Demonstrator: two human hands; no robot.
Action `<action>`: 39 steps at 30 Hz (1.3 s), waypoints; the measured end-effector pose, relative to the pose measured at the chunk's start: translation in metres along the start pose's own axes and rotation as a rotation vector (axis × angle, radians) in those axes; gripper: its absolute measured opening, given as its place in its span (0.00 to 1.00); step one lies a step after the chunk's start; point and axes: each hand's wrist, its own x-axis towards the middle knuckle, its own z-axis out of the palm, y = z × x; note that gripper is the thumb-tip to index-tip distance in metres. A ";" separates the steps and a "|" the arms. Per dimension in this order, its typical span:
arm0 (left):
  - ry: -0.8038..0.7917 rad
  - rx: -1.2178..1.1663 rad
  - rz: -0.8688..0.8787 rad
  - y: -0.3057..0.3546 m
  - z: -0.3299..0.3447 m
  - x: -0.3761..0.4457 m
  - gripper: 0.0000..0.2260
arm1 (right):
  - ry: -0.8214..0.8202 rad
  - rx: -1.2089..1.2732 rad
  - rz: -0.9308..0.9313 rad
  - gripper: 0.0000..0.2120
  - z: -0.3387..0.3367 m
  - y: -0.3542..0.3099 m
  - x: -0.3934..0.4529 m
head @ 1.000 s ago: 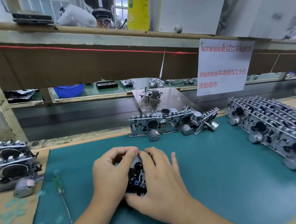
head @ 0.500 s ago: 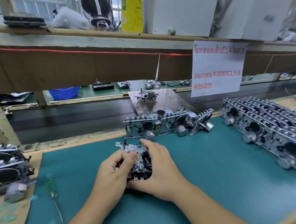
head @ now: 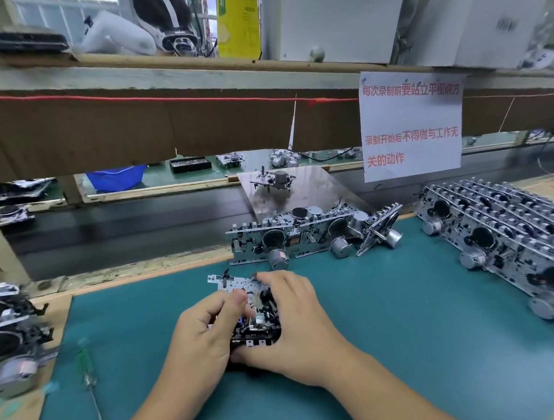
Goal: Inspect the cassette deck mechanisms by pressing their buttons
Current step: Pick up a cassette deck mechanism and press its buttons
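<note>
While both our hands close around one cassette deck mechanism (head: 249,311) near the middle of the green mat (head: 405,347), we keep it low over the mat, its perforated metal plate tilted away from us. Our left hand (head: 199,339) has a grip clenched on the mechanism's left side, thumb and forefinger pinching at its upper face. Our right hand (head: 294,324) wraps the right side, its grip grasping the same mechanism, fingers curled over the far edge and thumb under the near one. Whether a button is pressed down just now we cannot tell.

Beyond our hands, a short row of mechanisms (head: 302,237) stands on edge at the mat's far border, motors facing us. A larger stacked batch (head: 511,239) lies to the right, well apart. More mechanisms (head: 9,333) sit at the counter's left edge, and a green-handled screwdriver (head: 90,377) lies on the mat beside them. A paper notice (head: 411,125) hangs from the shelf above.
</note>
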 end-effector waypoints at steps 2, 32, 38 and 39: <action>0.001 -0.005 -0.013 0.000 0.000 0.000 0.18 | 0.002 -0.001 -0.010 0.51 0.000 0.000 0.000; 0.060 -0.167 -0.205 -0.001 -0.001 0.003 0.11 | -0.057 -0.020 -0.014 0.52 -0.005 -0.005 -0.002; 0.033 -0.084 -0.221 0.007 0.002 0.001 0.14 | -0.082 -0.159 -0.046 0.58 -0.020 -0.004 0.001; 0.029 -0.062 -0.217 0.008 0.003 0.001 0.13 | -0.078 -0.185 -0.049 0.58 -0.022 -0.004 0.002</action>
